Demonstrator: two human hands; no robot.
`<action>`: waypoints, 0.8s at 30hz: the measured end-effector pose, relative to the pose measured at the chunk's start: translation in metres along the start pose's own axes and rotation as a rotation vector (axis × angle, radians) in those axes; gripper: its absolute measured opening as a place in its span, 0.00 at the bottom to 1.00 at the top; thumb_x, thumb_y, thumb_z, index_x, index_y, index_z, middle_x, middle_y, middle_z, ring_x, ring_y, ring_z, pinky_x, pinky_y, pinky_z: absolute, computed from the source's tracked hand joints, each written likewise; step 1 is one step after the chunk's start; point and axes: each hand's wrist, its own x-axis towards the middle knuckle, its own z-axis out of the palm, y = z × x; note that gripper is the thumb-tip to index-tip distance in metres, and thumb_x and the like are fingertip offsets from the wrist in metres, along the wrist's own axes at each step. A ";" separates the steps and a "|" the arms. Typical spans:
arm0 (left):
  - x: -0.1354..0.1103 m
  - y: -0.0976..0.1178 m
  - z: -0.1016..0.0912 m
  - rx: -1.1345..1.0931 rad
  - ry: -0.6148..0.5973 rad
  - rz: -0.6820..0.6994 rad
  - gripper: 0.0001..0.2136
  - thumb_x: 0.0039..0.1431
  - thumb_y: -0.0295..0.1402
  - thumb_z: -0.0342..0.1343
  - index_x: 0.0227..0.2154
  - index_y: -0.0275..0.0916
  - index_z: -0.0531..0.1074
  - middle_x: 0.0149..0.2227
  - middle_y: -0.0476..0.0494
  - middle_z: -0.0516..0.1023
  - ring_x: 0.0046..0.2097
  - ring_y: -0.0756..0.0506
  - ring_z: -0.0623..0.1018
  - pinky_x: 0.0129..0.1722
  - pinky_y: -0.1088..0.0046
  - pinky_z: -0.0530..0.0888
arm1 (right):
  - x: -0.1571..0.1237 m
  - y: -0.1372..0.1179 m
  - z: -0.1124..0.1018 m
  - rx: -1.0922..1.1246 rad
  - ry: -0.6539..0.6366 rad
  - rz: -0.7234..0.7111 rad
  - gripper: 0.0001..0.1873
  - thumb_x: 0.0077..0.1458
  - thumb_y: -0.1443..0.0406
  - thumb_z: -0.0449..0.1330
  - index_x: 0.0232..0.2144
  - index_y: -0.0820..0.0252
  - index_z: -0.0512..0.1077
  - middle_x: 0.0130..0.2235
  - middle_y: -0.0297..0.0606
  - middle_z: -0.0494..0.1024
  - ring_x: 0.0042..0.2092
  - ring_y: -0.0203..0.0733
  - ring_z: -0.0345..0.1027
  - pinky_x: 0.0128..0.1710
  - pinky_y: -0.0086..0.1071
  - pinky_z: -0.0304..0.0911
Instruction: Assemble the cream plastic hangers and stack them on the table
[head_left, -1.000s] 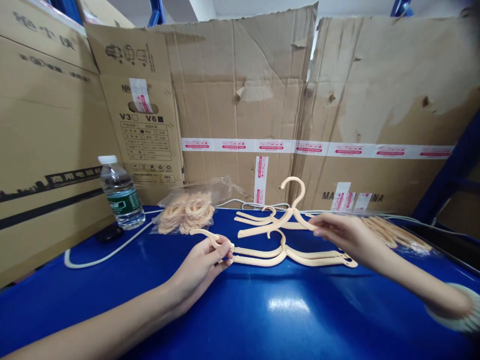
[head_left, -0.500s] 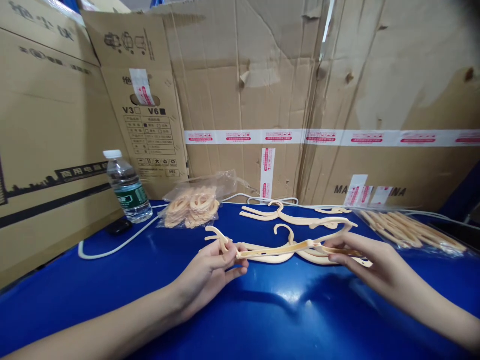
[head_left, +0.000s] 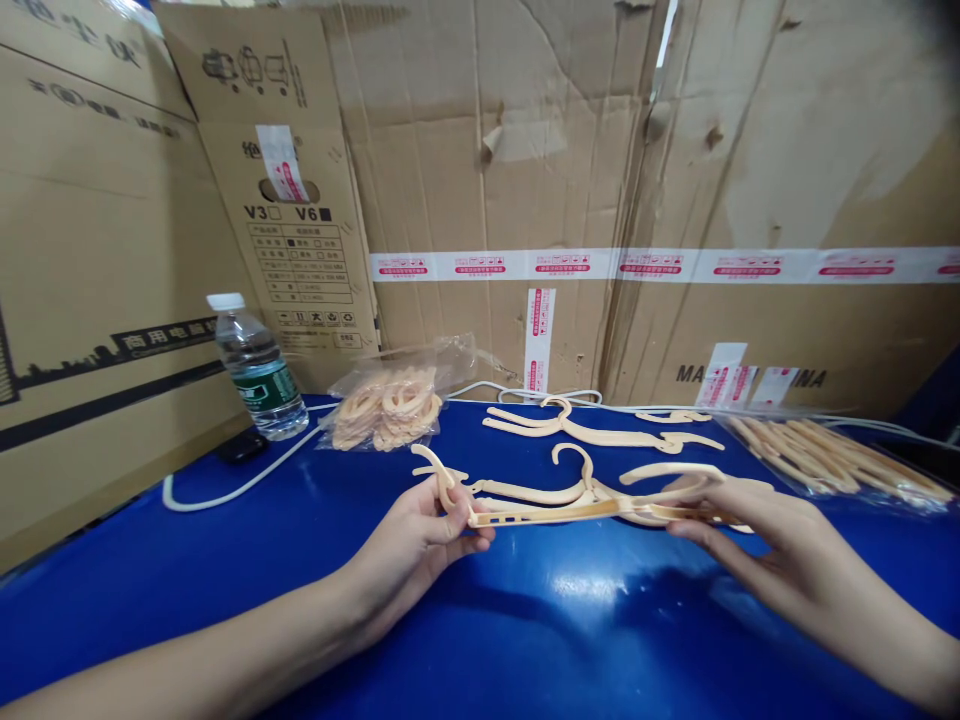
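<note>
A cream plastic hanger (head_left: 555, 513) is held level just above the blue table (head_left: 525, 640), one end in each hand. My left hand (head_left: 431, 535) pinches its left end together with a small cream hook piece (head_left: 439, 474). My right hand (head_left: 739, 520) grips the right end with curled fingers. A second cream hanger (head_left: 540, 490) lies on the table right behind the held one. Another hanger (head_left: 600, 432) lies farther back.
A clear bag of cream ring-shaped parts (head_left: 390, 405) and a water bottle (head_left: 259, 370) stand at the back left, beside a dark phone (head_left: 240, 446) and a white cable (head_left: 225, 490). A bag of cream hanger bars (head_left: 825, 450) lies at the right. Cardboard boxes (head_left: 487, 200) wall the back and left.
My right hand brought a raised hanger down and forward; both hands now hold it level over the one on the table. My left hand shifted slightly right. The view tilted down.
</note>
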 end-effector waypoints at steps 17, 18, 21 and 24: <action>0.001 -0.003 0.003 0.078 0.154 0.177 0.18 0.39 0.37 0.73 0.23 0.35 0.67 0.24 0.52 0.73 0.27 0.51 0.74 0.30 0.76 0.72 | -0.002 -0.022 0.004 -0.006 -0.005 0.088 0.06 0.61 0.61 0.55 0.37 0.53 0.72 0.33 0.34 0.78 0.32 0.40 0.74 0.28 0.27 0.70; 0.001 -0.003 0.003 0.076 0.153 0.185 0.18 0.39 0.37 0.73 0.23 0.35 0.68 0.25 0.51 0.74 0.27 0.51 0.75 0.32 0.76 0.73 | -0.002 -0.022 0.004 0.008 -0.009 0.109 0.06 0.61 0.61 0.55 0.37 0.53 0.72 0.34 0.34 0.78 0.32 0.40 0.74 0.29 0.26 0.70; 0.001 -0.003 0.002 0.063 0.158 0.212 0.17 0.40 0.37 0.73 0.24 0.34 0.71 0.28 0.50 0.75 0.31 0.50 0.76 0.36 0.76 0.74 | -0.003 -0.020 0.005 0.065 -0.013 0.198 0.08 0.61 0.58 0.56 0.37 0.53 0.72 0.35 0.35 0.78 0.34 0.40 0.74 0.30 0.26 0.71; 0.001 -0.003 0.001 0.074 0.178 0.211 0.15 0.41 0.37 0.72 0.26 0.34 0.73 0.30 0.49 0.76 0.34 0.50 0.77 0.38 0.76 0.75 | -0.001 -0.018 0.003 0.118 -0.011 0.267 0.10 0.60 0.56 0.57 0.37 0.54 0.72 0.36 0.36 0.78 0.35 0.41 0.74 0.29 0.26 0.70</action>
